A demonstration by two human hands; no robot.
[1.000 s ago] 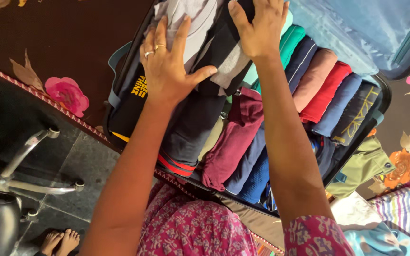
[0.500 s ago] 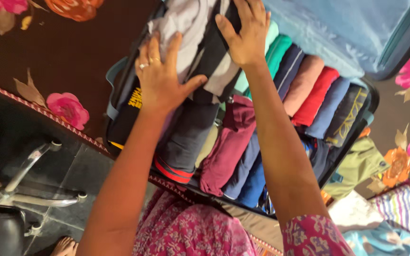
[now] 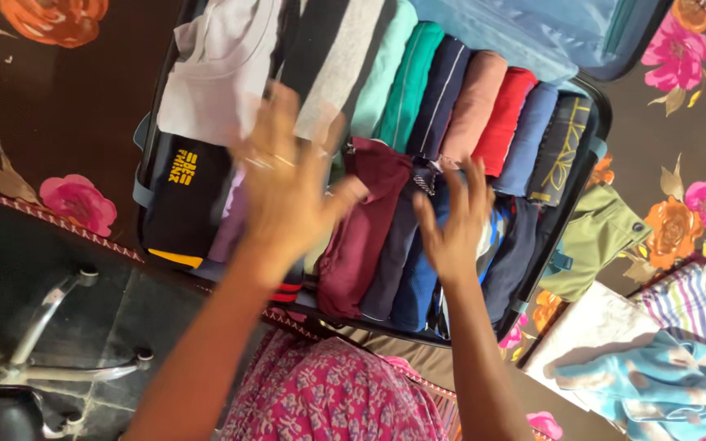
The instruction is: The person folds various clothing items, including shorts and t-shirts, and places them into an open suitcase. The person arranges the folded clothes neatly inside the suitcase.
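Note:
An open suitcase (image 3: pixel 575 204) lies on a dark floral bedspread, packed with rows of rolled and folded clothes. My left hand (image 3: pixel 283 192) hovers blurred, fingers spread, over the near-left rolls beside a maroon roll (image 3: pixel 365 229). My right hand (image 3: pixel 455 224) is open over the dark blue rolls (image 3: pixel 414 282) in the near row, holding nothing. A pale lilac garment (image 3: pixel 222 69) and a black-and-grey striped one (image 3: pixel 341 57) lie at the far left of the case. A black garment with yellow print (image 3: pixel 185 192) sits at the left edge.
The suitcase's light blue lid (image 3: pixel 525 33) stands open at the far side. An olive garment (image 3: pixel 598 245), a striped cloth (image 3: pixel 688 306), and white and light blue pieces (image 3: pixel 655 376) lie to the right. A chair's chrome base (image 3: pixel 34 343) stands on the dark floor at the left.
Both hands have pulled back from the lilac and striped garments at the far end toward the near rows. The right hand has dropped to the blue rolls. The view has shifted.

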